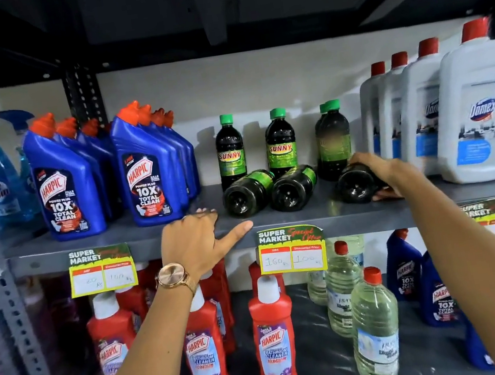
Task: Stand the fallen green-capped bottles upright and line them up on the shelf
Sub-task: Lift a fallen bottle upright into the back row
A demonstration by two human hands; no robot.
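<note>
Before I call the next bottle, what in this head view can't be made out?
- Caps of the three fallen bottles: pointing away, hidden behind their bodies.
- Label of the rightmost standing bottle: blurred.
- Right hand grip on the right fallen bottle: fingers mostly hidden behind it.
- Left price tag: figures too faint.

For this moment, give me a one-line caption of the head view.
Right hand grips one fallen green-capped bottle; two more lie on the shelf.

Three dark green-capped bottles (248, 193) lie fallen before upright ones (230, 151) on the shelf (137, 232).
</note>
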